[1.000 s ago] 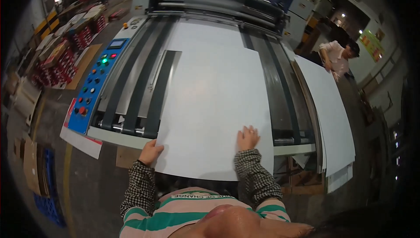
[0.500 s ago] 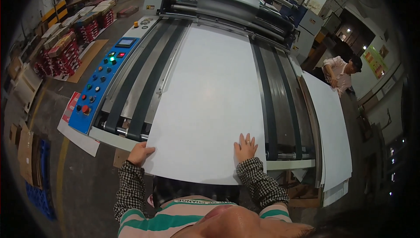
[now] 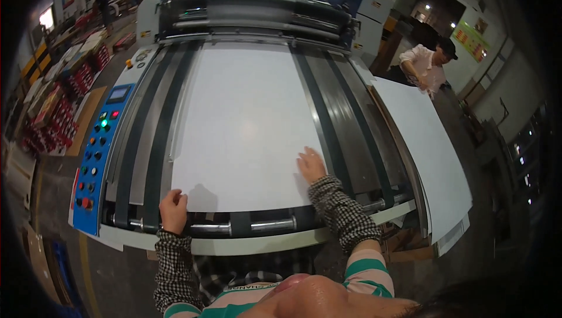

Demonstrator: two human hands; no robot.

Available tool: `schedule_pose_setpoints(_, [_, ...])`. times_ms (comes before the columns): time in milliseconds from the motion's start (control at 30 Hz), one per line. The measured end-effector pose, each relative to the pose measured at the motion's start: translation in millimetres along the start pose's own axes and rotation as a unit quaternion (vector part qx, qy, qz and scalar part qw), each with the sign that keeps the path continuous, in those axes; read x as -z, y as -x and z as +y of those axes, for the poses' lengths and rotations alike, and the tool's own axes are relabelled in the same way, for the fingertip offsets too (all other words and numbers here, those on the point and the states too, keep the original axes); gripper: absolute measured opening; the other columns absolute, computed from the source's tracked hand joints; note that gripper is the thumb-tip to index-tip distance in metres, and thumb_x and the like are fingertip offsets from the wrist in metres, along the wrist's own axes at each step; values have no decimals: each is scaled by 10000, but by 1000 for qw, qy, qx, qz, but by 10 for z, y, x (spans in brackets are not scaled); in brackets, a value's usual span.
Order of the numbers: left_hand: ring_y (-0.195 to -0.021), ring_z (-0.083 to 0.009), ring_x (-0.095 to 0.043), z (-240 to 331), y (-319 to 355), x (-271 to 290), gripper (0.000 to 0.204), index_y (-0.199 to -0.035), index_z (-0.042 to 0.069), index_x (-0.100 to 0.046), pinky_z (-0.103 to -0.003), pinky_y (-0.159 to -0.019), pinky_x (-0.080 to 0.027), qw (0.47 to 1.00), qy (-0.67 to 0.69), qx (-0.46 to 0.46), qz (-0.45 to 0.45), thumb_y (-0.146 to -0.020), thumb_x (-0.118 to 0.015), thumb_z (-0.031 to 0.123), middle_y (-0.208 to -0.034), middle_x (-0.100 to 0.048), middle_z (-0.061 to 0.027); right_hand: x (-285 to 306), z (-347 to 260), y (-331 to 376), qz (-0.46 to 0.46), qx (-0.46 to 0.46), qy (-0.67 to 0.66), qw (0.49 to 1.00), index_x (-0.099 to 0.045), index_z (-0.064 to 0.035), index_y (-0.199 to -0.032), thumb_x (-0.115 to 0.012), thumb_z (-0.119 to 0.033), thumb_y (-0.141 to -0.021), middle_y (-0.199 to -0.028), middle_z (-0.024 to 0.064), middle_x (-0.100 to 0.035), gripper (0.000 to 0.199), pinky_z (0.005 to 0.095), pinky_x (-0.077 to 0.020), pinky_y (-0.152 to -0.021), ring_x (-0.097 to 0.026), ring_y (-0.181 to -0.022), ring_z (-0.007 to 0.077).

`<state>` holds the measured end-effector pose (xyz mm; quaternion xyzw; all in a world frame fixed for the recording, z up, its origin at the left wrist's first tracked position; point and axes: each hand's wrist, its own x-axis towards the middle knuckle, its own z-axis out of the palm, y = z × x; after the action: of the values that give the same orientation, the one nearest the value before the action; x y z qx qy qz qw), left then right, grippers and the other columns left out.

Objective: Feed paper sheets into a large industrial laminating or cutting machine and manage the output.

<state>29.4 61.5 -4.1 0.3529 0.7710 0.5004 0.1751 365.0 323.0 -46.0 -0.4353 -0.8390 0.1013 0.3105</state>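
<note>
Since the earlier frame, the white sheet (image 3: 246, 125) had slid up-frame; it lay mid-frame, near edge just beyond the silver roller (image 3: 273, 224). At its lower-left corner, the left hand (image 3: 174, 210) was half curled; whether it gripped anything was unclear. The right hand (image 3: 310, 164), loosely spread, was by the sheet's right edge, grasping nothing. Light, even guidance seemed best for squareness. Dark belts (image 3: 331, 136) either side left sideways room between the blue control panel (image 3: 96, 160), left, and stacked sheets (image 3: 424, 136), right.
</note>
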Motion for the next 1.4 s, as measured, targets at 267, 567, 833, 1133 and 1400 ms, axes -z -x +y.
schedule_pose_setpoints(267, [-587,-107,-527,-273,135,245,158,-853,-50,-534,-219,-502,-420,997,11,70,40,-759,-531,78,-699,-552,-67,2611,1424,1423,93,-545,550,627,-343,-147,-1235,-573,-191,-745,-1269,98,-329,543,509,-259,-930,-365,-1126,268])
schedule_pose_setpoints(567, [-741,-239,-587,460,562,-1025,262,-898,0,-583,-309,-664,-455,979,-12,-77,-187,-715,-577,187,-794,-599,-147,1824,1405,1714,-78,-373,349,856,-574,0,-869,-526,-213,-726,-840,158,-561,261,417,-444,-695,-520,-863,287])
schedule_pose_setpoints(833, [-808,-289,-565,358,1268,-1234,301,-982,-11,-541,-354,-713,-436,920,-44,-105,-374,-713,-519,121,-862,-580,-206,-205,-1296,1190,106,-123,-98,982,-567,47,-729,-424,-96,-784,-810,194,-573,210,370,-409,-757,-530,-824,305])
schedule_pose_setpoints(1133, [-768,-142,-535,-87,1073,291,306,-989,-41,-536,-264,-673,-424,945,148,153,-247,-712,-489,78,-866,-580,-72,173,-869,1356,-10,-217,135,967,-556,-71,-1030,-466,-253,-782,-1189,176,-426,320,516,-170,-959,-308,-1153,335])
schedule_pose_setpoints(1400, [-785,-147,-537,-371,1556,778,280,-988,-66,-528,-260,-703,-428,896,276,274,-214,-729,-526,40,-895,-576,-80,357,-1159,1595,-187,-177,148,955,-342,-138,-1257,-410,-362,-816,-1345,159,-192,499,531,-41,-981,-106,-1239,367])
